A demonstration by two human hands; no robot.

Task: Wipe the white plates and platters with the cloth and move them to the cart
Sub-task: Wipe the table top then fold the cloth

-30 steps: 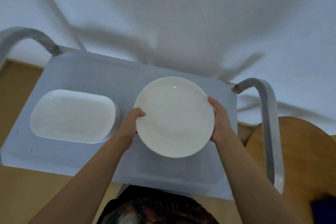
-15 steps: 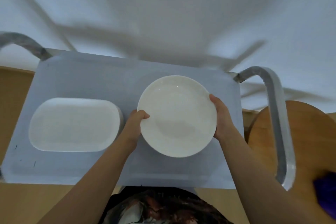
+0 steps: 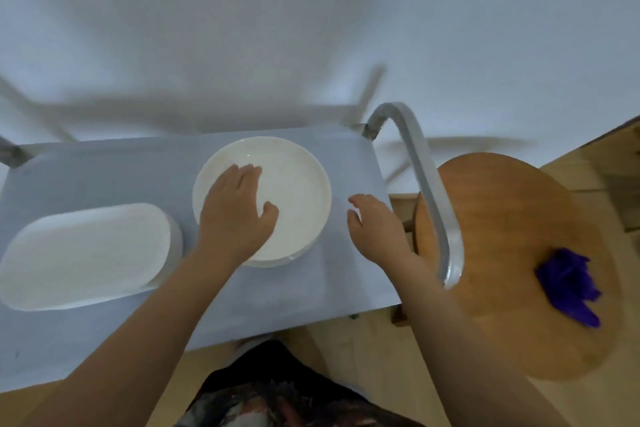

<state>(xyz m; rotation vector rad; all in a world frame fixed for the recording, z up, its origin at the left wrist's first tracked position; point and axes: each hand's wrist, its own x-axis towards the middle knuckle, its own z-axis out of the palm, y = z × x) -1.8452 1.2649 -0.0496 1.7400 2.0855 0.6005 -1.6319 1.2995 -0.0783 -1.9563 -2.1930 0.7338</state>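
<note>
Resting flat with fingers straight, the left hand point(image 3: 239, 210) lies palm-down on the round white ceramic plate point(image 3: 277, 198), covering its left part. Just off the plate's right rim, the right hand point(image 3: 375, 225) hovers above the cart with relaxed fingers, holding nothing. The plate sits on the pale grey flat top of the metal cart point(image 3: 114, 170), towards its far right corner, and seems to top another plate whose rim shows beneath its near edge. Left of it, near the cart's left edge, is a white oblong platter with rounded ends point(image 3: 83, 255), apparently stacked on another. A curved tubular metal handle point(image 3: 427, 184) rises at the cart's right edge. Beyond it stands a round wooden table point(image 3: 502, 218) carrying a crumpled purple cloth point(image 3: 568, 282) near its right edge. Behind the cart is a plain white wall point(image 3: 311, 28); the floor is light wood.
</note>
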